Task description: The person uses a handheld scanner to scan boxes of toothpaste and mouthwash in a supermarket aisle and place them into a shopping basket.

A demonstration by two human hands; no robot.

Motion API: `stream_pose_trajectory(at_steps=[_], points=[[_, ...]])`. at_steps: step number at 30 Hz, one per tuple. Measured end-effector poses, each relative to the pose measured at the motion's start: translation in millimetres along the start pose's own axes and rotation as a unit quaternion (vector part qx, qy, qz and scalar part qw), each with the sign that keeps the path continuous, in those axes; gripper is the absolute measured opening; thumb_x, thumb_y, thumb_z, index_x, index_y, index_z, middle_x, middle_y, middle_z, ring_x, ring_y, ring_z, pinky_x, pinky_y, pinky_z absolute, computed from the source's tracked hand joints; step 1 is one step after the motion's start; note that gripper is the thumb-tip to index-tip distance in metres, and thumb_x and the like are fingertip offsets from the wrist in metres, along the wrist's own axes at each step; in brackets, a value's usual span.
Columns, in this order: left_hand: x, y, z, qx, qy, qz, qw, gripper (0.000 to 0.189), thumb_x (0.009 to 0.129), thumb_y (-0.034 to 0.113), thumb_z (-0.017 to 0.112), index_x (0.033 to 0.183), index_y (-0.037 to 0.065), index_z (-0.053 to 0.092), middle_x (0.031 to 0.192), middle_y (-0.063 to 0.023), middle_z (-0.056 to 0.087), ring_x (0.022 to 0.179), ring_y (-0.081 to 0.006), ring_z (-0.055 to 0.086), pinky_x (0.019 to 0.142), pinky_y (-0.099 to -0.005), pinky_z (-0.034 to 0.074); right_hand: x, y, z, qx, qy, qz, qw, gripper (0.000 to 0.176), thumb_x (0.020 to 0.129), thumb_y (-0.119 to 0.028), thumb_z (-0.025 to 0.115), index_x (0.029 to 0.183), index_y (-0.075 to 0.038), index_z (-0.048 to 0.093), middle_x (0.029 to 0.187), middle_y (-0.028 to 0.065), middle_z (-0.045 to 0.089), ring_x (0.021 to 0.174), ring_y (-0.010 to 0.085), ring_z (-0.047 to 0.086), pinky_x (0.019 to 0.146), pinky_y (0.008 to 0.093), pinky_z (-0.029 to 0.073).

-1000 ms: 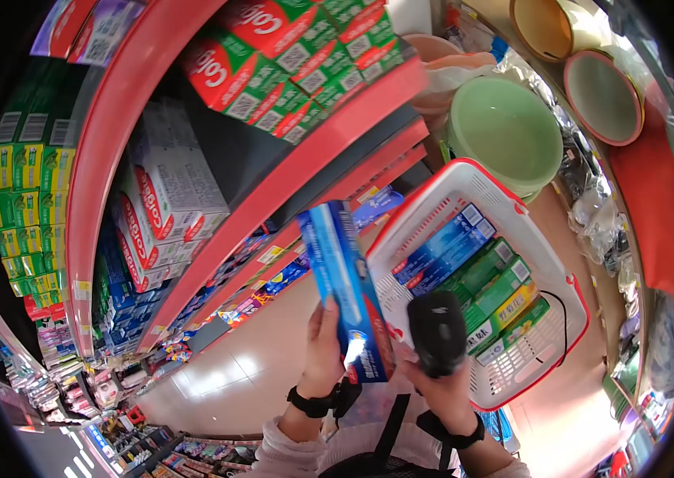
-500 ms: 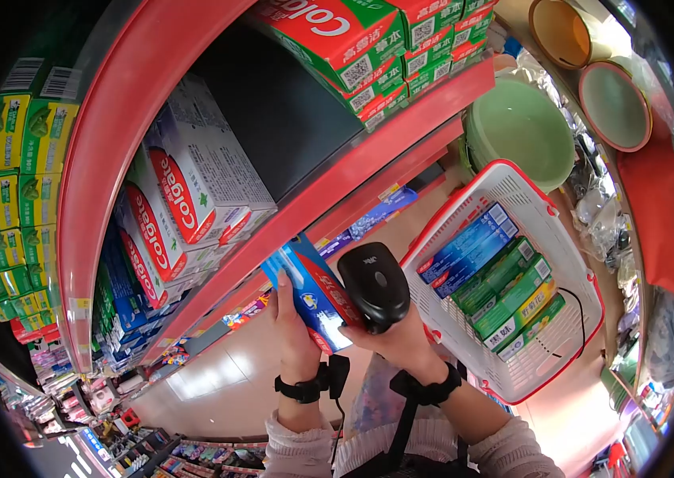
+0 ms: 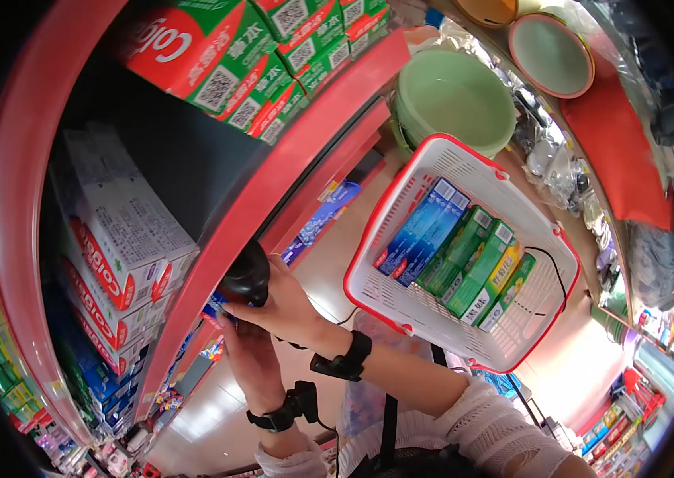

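My right hand [image 3: 285, 307] is wrapped around a black handheld barcode scanner [image 3: 248, 275], beside the red shelf edge. Just below it, my left hand [image 3: 251, 358] grips a blue and red toothpaste box [image 3: 214, 304]. Only a small end of that box shows; the shelf edge and my hands cover the rest. To the left, white Colgate boxes [image 3: 126, 239] lie stacked on the shelf, with blue boxes [image 3: 98, 374] beneath them. Both wrists wear black straps with small devices.
A white basket with a red rim [image 3: 540, 342] stands on the right, holding blue and green toothpaste boxes [image 3: 472, 275]. Behind it are green basins [image 3: 456, 99]. Red and green Colgate boxes [image 3: 233, 60] sit at the upper shelf, whose red edge [image 3: 289, 187] runs diagonally.
Both hands have moved left toward the shelf, carrying the scanner and the toothpaste box, which is now mostly hidden. The view has shifted, so the basket and shelves appear further left.
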State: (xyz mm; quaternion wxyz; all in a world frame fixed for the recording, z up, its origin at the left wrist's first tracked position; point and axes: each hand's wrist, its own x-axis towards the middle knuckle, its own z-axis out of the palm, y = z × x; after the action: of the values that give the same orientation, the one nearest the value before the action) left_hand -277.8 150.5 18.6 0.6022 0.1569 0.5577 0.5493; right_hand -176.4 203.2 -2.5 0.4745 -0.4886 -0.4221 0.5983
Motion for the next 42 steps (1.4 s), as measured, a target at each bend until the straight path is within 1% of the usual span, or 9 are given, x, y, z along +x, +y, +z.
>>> stream_pose_trajectory(at_steps=[7,15,27,29,31,33,35,38,42], points=[[25,7,-6,-0.127,0.029,0.031,0.991,0.036,0.091,0.033,0.054,0.107,0.001,0.054,0.101,-0.0075,0.06,0.101,-0.0185,0.057,0.095,-0.0316,0.044,-34,-12,-39,0.062,0.057,0.031,0.996,0.055,0.069,-0.017,0.074,0.117,-0.003,0.05,0.106,0.0161,0.053,0.095,0.0285,0.055,0.083,0.0356,0.045],[46,14,-1,-0.212,0.079,0.055,0.972,0.023,0.086,0.021,0.062,0.093,0.0,0.06,0.097,-0.0103,0.063,0.1,-0.0216,0.059,0.098,-0.0362,0.044,-101,-16,-77,0.16,0.044,0.172,0.971,0.045,0.072,-0.008,0.075,0.111,-0.002,0.053,0.097,0.0046,0.059,0.087,0.0102,0.055,0.077,0.0268,0.046],[-23,-32,80,-0.001,0.109,0.036,0.993,0.022,0.087,0.017,0.06,0.099,0.0,0.055,0.094,-0.009,0.059,0.086,-0.0192,0.059,0.083,-0.0305,0.046,-170,-31,-161,0.177,0.135,0.253,0.941,0.046,0.074,-0.004,0.071,0.116,-0.003,0.053,0.102,0.0034,0.06,0.09,0.0104,0.056,0.081,0.0273,0.045],[-27,-51,118,0.449,-0.14,0.177,0.865,0.025,0.086,0.018,0.06,0.101,0.0,0.051,0.094,-0.0094,0.056,0.087,-0.0204,0.058,0.079,-0.0311,0.048,-182,-29,-178,0.232,0.171,0.258,0.922,0.041,0.075,-0.002,0.069,0.113,-0.003,0.054,0.093,0.001,0.061,0.082,0.0083,0.056,0.073,0.0253,0.047],[-21,-70,159,0.521,-0.296,0.121,0.791,0.03,0.083,0.018,0.062,0.103,-0.001,0.049,0.09,-0.0119,0.056,0.086,-0.0233,0.059,0.075,-0.034,0.049,-190,-26,-188,0.226,0.221,0.227,0.921,0.032,0.077,0.0,0.067,0.107,-0.003,0.056,0.086,0.0004,0.059,0.076,0.0078,0.056,0.068,0.0247,0.047],[-2,-112,172,0.674,-0.38,0.265,0.575,0.043,0.079,0.021,0.063,0.109,-0.005,0.048,0.092,-0.0187,0.057,0.078,-0.0322,0.06,0.069,-0.0408,0.05,-189,-35,-199,0.238,0.262,0.218,0.91,0.028,0.079,0.0,0.065,0.105,-0.002,0.055,0.084,0.0012,0.058,0.073,0.0098,0.057,0.065,0.0253,0.047],[20,-151,188,0.77,-0.42,0.124,0.464,0.049,0.077,0.022,0.065,0.111,-0.01,0.046,0.095,-0.0251,0.058,0.082,-0.0351,0.061,0.072,-0.0415,0.049,-193,-41,-206,0.265,0.272,0.206,0.902,0.027,0.08,0.001,0.064,0.105,-0.001,0.054,0.083,0.0019,0.058,0.071,0.0106,0.057,0.064,0.0257,0.047],[60,-210,176,0.821,-0.402,0.099,0.393,0.055,0.074,0.023,0.067,0.109,-0.012,0.044,0.092,-0.0282,0.058,0.084,-0.0366,0.061,0.074,-0.042,0.049,-199,-48,-214,0.301,0.291,0.185,0.889,0.026,0.081,0.001,0.062,0.105,-0.002,0.053,0.082,0.003,0.057,0.07,0.012,0.057,0.063,0.0263,0.047],[92,-242,169,0.814,-0.324,0.089,0.474,0.059,0.065,0.02,0.071,0.107,-0.009,0.041,0.093,-0.0285,0.057,0.086,-0.0412,0.059,0.076,-0.0434,0.05,-209,-55,-221,0.32,0.325,0.171,0.873,0.027,0.081,0.002,0.06,0.106,-0.002,0.052,0.083,0.004,0.056,0.069,0.0125,0.057,0.063,0.0268,0.047]])
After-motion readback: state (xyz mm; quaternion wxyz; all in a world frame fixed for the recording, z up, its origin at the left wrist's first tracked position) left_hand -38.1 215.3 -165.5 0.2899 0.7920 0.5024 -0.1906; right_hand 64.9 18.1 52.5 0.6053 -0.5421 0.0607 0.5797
